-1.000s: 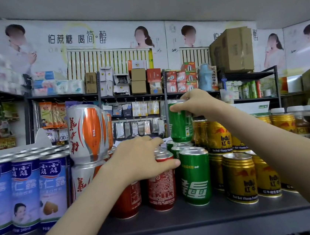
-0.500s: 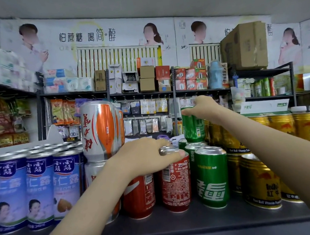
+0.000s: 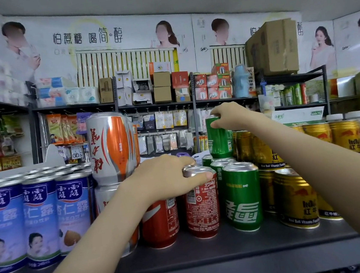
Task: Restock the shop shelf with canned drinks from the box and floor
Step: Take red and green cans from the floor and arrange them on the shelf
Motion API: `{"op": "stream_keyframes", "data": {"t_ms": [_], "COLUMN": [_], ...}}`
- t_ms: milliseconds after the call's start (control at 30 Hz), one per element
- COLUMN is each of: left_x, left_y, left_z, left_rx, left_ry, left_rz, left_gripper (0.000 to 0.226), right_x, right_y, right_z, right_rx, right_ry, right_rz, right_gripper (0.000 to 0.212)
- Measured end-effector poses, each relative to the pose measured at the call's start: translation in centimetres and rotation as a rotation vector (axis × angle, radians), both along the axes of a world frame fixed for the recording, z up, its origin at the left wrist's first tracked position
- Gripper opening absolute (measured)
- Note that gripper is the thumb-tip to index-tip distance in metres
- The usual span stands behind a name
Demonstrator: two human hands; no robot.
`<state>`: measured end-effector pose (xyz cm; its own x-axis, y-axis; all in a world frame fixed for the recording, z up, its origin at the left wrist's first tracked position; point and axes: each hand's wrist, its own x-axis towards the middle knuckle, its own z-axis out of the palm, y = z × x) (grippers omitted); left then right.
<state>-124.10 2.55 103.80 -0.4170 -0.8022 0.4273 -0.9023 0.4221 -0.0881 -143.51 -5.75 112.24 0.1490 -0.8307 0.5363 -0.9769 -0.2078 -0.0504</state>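
Note:
My right hand [image 3: 228,115] grips the top of a green can [image 3: 219,140] that stands on the second tier, on top of the green cans behind the front green can [image 3: 242,196]. My left hand [image 3: 166,178] lies over the tops of two red cans [image 3: 201,208], with the thumb against the rim of the right one. Both red cans stand upright on the dark shelf [image 3: 210,256], just left of the front green can.
Blue almond-drink cans [image 3: 40,221] fill the shelf's left side. Stacked silver-and-orange cans [image 3: 112,148] stand next to my left forearm. Gold Red Bull cans [image 3: 296,197] in two tiers fill the right. Behind are racks of boxes and packets and a large cardboard box [image 3: 273,47].
The right hand has carried the green can slightly back and down onto the second tier of green cans. The left hand stays on the red can tops. The view has shifted left.

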Motion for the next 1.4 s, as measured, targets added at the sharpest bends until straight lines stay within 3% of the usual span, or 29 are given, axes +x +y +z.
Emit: {"op": "stream_keyframes", "data": {"t_ms": [100, 333, 500, 633, 833, 1133, 1400], "left_x": [0.1, 0.1, 0.1, 0.2, 0.1, -0.8, -0.9], "left_y": [-0.1, -0.4, -0.4, -0.4, -0.3, 1.2, 2.9], "left_z": [0.0, -0.1, -0.1, -0.1, -0.3, -1.8, -3.4], "left_rx": [0.006, 0.004, -0.026, -0.028, -0.101, -0.417, -0.483], "left_ry": [-0.001, 0.015, 0.012, 0.005, -0.041, -0.110, 0.003], "left_rz": [-0.002, -0.035, -0.033, -0.029, -0.013, -0.113, -0.113], "left_gripper": [0.073, 0.074, 0.069, 0.070, 0.073, 0.063, 0.061], "right_x": [-0.3, -1.0, -1.3, -1.6, -1.7, -1.6, -1.7], "right_y": [0.0, -0.6, -0.6, -0.4, 0.3, 4.8, 11.2], "right_z": [0.0, 0.1, -0.5, -0.8, -0.8, -2.0, -4.3], "right_rx": [-0.003, -0.044, 0.013, -0.012, -0.048, -0.163, -0.302], "right_ry": [0.017, 0.006, 0.038, 0.098, 0.102, 0.132, -0.045], "right_rz": [-0.006, -0.001, 0.022, 0.029, 0.060, 0.111, 0.161], "right_gripper": [0.049, 0.042, 0.076, 0.083, 0.080, 0.064, 0.053]}}
